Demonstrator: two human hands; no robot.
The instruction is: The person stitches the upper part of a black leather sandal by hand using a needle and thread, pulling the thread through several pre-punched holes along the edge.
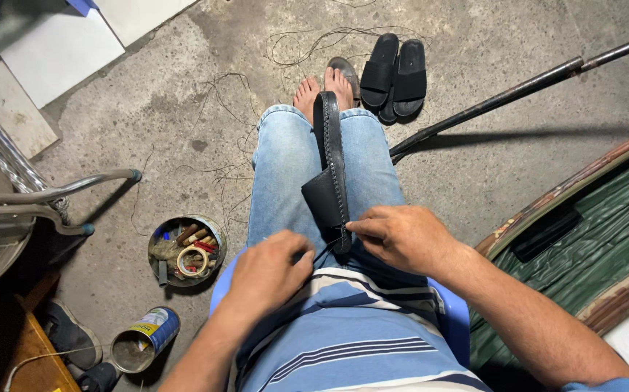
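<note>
Pinching the edge of the black leather sandal [331, 181] with my right hand [401, 238], I steady it along my jeans so the stitched seam faces up. My left hand [271, 272] is clenched on a thin dark thread [323, 250], held taut beside it. Farther left, a round tin of odds and ends [186, 250] sits within reach on the concrete floor [184, 109]; black slides [395, 74] rest beyond my feet.

My single head camera looks steeply down from close above my lap [314, 174], feet [323, 91] farthest.
</note>
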